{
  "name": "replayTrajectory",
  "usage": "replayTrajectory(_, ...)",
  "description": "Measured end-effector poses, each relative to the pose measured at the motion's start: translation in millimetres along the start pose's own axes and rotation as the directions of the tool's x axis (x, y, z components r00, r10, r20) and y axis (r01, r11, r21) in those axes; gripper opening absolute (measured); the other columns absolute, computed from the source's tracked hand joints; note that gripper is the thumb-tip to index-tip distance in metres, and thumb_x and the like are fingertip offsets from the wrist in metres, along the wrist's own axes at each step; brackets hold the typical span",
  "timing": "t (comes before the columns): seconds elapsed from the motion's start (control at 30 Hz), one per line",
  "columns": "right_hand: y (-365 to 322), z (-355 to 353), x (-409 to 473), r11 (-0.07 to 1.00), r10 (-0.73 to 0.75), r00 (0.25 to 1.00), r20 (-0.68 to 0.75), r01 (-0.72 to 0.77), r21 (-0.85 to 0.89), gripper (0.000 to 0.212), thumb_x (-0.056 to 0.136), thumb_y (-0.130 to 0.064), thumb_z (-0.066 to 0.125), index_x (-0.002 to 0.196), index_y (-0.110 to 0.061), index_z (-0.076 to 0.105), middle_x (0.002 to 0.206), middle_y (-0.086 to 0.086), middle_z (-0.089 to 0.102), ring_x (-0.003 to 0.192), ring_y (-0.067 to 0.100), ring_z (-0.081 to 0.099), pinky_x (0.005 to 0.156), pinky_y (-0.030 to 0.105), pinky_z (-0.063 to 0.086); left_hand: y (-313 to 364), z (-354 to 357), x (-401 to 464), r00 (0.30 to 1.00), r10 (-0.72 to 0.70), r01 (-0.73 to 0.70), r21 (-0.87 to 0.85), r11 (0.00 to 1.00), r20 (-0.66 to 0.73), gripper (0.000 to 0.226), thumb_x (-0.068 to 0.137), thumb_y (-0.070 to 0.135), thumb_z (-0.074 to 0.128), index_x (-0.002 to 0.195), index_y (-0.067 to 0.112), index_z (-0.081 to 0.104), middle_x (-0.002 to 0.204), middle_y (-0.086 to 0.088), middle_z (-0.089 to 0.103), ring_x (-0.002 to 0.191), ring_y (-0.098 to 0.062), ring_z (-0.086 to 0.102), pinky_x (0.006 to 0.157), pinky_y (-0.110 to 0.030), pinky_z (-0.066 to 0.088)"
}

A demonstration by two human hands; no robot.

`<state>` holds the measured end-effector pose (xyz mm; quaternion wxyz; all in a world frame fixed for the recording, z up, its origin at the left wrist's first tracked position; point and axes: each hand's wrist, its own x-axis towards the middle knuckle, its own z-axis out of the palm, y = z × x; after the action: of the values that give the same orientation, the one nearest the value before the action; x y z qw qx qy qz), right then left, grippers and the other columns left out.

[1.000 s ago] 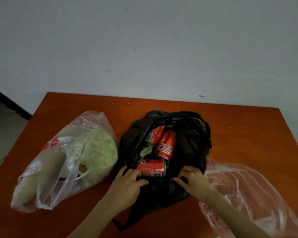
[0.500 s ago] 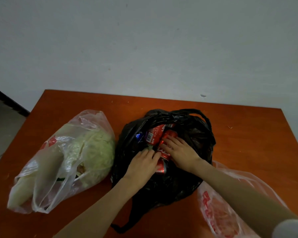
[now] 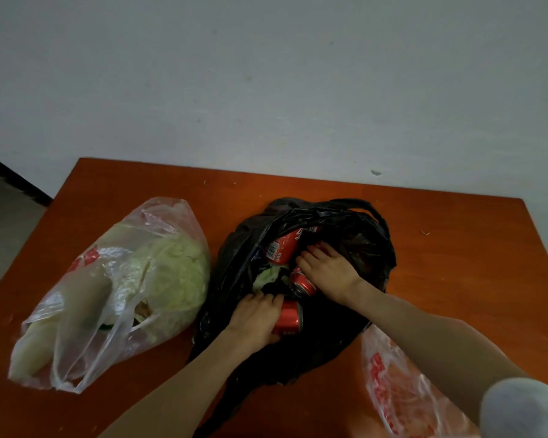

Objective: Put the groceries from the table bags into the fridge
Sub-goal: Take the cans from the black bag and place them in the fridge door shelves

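Note:
A black plastic bag [image 3: 364, 248] lies open in the middle of the table with three red cola cans in it. My left hand [image 3: 253, 317] grips the nearest can [image 3: 288, 319] at the bag's front. My right hand [image 3: 328, 270] lies curled over the middle can [image 3: 302, 284], whose top end shows under the palm. A third can [image 3: 283, 246] lies at the back of the bag, untouched. Something pale green [image 3: 268, 276] shows between the cans.
A clear bag [image 3: 159, 222] with a cabbage [image 3: 174, 279] and a long white vegetable [image 3: 64, 324] lies on the left. A clear bag with red print [image 3: 393, 384] lies at the front right. The orange-brown table [image 3: 456, 263] stands against a pale wall.
My left hand has slid back toward me onto the nearest can and closed round it. My right hand has settled over the middle can. The view has barely shifted.

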<state>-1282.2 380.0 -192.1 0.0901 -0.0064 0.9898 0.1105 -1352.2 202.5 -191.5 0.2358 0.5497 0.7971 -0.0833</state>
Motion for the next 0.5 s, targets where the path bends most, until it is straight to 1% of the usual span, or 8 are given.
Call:
replayTrajectory(0.07, 3.3, -5.1, -3.1, 0.981, 0.111, 0.993, 0.044, -0.116, 0.156, 0.061, 0.079, -0.026, 0.067, 0.132, -0.008, 0.043, 0.13, 0.01, 0.052, 0.122, 0.027, 0.049, 0.104, 0.037, 0.037, -4.0, -7.6, -3.9, 0.999, -0.042, 0.04, -0.14, 0.989, -0.015, 0.072, 0.076, 0.034, 0.07, 0.135, 0.015, 0.031, 0.129, -0.007, 0.05, 0.115, -0.024, 0.051, 0.093, -0.036, 0.043)
replayTrajectory(0.1, 5.6, -11.1, -6.7, 0.936, 0.207, 0.975, 0.08, -0.221, 0.275, 0.068, 0.081, -0.03, 0.066, 0.136, -0.007, 0.034, 0.136, 0.011, 0.045, 0.126, 0.027, 0.044, 0.104, 0.035, 0.037, -6.6, -12.7, -7.5, 0.997, -0.074, 0.065, -0.226, 0.972, -0.03, 0.073, 0.076, 0.036, 0.07, 0.135, 0.017, 0.03, 0.13, -0.005, 0.05, 0.115, -0.024, 0.052, 0.091, -0.035, 0.044)
replayTrajectory(0.17, 6.5, -26.3, -16.8, 0.741, 0.392, 0.907, 0.153, -0.41, 0.531, 0.074, 0.078, -0.038, 0.069, 0.135, -0.009, 0.031, 0.134, 0.01, 0.048, 0.122, 0.026, 0.048, 0.095, 0.035, 0.045, -12.2, -22.7, -17.3, 0.986, -0.132, 0.086, -0.377, 0.922, -0.098, 0.078, 0.074, 0.041, 0.07, 0.136, 0.02, 0.028, 0.131, 0.0, 0.05, 0.116, -0.021, 0.052, 0.092, -0.035, 0.045)
replayTrajectory(0.23, 4.0, -41.8, -30.5, 0.514, 0.544, 0.824, 0.159, -0.476, 0.713, 0.074, 0.074, -0.038, 0.073, 0.131, -0.011, 0.035, 0.127, 0.009, 0.055, 0.115, 0.027, 0.054, 0.092, 0.037, 0.047, -15.8, -32.8, -29.4, 0.961, -0.185, 0.048, -0.534, 0.844, -0.205, 0.077, 0.071, 0.043, 0.073, 0.133, 0.023, 0.033, 0.124, 0.005, 0.053, 0.112, -0.016, 0.054, 0.092, -0.031, 0.045)
replayTrajectory(0.3, -3.1, -52.7, -45.6, 0.316, 0.652, 0.741, 0.164, -0.462, 0.828, 0.075, 0.071, -0.036, 0.077, 0.131, -0.013, 0.037, 0.124, 0.007, 0.058, 0.115, 0.025, 0.055, 0.094, 0.034, 0.045, -16.9, -42.3, -42.4, 0.924, -0.258, -0.01, -0.692, 0.721, -0.282, 0.077, 0.068, 0.04, 0.078, 0.131, 0.024, 0.037, 0.114, 0.011, 0.053, 0.107, -0.011, 0.055, 0.091, -0.025, 0.043)
replayTrajectory(0.37, -12.0, -64.1, -60.4, 0.152, 0.729, 0.66, 0.18, -0.413, 0.898, 0.077, 0.07, -0.034, 0.079, 0.132, -0.014, 0.038, 0.124, 0.004, 0.058, 0.115, 0.021, 0.055, 0.092, 0.026, 0.043, -15.4, -51.1, -53.8, 0.897, -0.32, -0.063, -0.804, 0.591, -0.305, 0.078, 0.067, 0.037, 0.08, 0.133, 0.024, 0.039, 0.115, 0.012, 0.054, 0.103, -0.006, 0.055, 0.088, -0.019, 0.043)
replayTrajectory(0.43, -20.8, -73.3, -75.0, 0.038, 0.772, 0.607, 0.189, -0.342, 0.939, 0.076, 0.07, -0.032, 0.08, 0.132, -0.015, 0.04, 0.123, 0.001, 0.058, 0.111, 0.017, 0.056, 0.088, 0.02, 0.042, -11.7, -59.1, -60.8, 0.882, -0.346, -0.116, -0.86, 0.497, -0.319, 0.075, 0.068, 0.034, 0.08, 0.132, 0.024, 0.042, 0.116, 0.011, 0.056, 0.1, 0.0, 0.055, 0.083, -0.012, 0.042)
replayTrajectory(0.5, -28.9, -81.1, -89.8, -0.066, 0.803, 0.561, 0.202, -0.253, 0.965, 0.073, 0.071, -0.033, 0.079, 0.132, -0.018, 0.042, 0.121, -0.003, 0.057, 0.107, 0.012, 0.056, 0.085, 0.016, 0.043, -6.0, -67.5, -63.4, 0.874, -0.361, -0.155, -0.892, 0.426, -0.325, 0.07, 0.069, 0.031, 0.079, 0.13, 0.023, 0.045, 0.115, 0.01, 0.057, 0.099, -0.001, 0.057, 0.082, -0.016, 0.045)
